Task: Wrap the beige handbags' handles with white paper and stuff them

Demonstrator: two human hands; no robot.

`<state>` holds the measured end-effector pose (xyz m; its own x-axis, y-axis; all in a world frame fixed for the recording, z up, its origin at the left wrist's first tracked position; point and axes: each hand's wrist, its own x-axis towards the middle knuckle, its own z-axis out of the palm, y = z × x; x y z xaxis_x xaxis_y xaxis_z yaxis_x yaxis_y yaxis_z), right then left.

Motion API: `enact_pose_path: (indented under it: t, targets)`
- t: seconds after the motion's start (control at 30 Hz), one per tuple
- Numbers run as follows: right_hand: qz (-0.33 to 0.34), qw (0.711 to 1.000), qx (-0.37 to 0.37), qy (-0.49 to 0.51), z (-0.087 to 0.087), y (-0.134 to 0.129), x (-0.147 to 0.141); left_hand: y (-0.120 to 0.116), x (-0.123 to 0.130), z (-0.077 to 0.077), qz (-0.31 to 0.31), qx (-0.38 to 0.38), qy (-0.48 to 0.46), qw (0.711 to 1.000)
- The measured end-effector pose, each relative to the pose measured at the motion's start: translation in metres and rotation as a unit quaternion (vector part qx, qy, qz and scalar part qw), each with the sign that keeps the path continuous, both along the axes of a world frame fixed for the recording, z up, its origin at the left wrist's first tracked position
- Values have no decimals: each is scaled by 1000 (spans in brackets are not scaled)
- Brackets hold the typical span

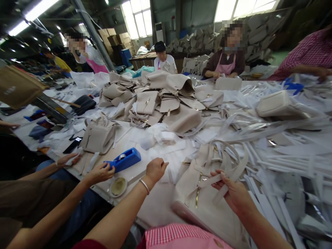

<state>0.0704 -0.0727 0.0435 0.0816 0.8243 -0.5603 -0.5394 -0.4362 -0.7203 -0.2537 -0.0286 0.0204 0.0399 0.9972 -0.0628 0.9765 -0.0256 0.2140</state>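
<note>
A beige handbag (207,207) with gold hardware and looped handles lies in front of me. My right hand (228,188) is closed on a pale strap at the bag's upper right side. My left hand (155,169), with a bracelet at the wrist, is held over the table left of the bag. Its fingers are pinched together, and whatever they hold is too small to make out. A blue tape dispenser (127,159) stands to the left, touched by a neighbour's hand (100,174). Below it sits a small round dish (118,186).
Beige bags (181,117) are heaped mid-table. Another bag (100,138) stands at the left, beside a phone (72,145). White paper strips (285,159) and plastic cover the right side. Several people work around the table, one close on my left.
</note>
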Motion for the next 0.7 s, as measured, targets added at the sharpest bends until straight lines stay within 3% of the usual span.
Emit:
enact_pose_path:
  t: [0.1,0.23,0.33,0.5,0.7]
  targets:
    - [-2,1000,-2,-1,-1,1,0,40,21,-4,-45,-4,-1,999]
    - [-2,1000,-3,-2,0,2,-1,90,31,-14,-8,-59,54,997]
    - [-1,1000,-9,-4,-2,3,1,109,26,-25,8,-97,74,992]
    - [-1,1000,-13,-9,-7,4,4,105,12,-37,-6,-144,75,987]
    - [15,1000,3,-8,-6,4,-4,76,4,-36,34,-162,46,985]
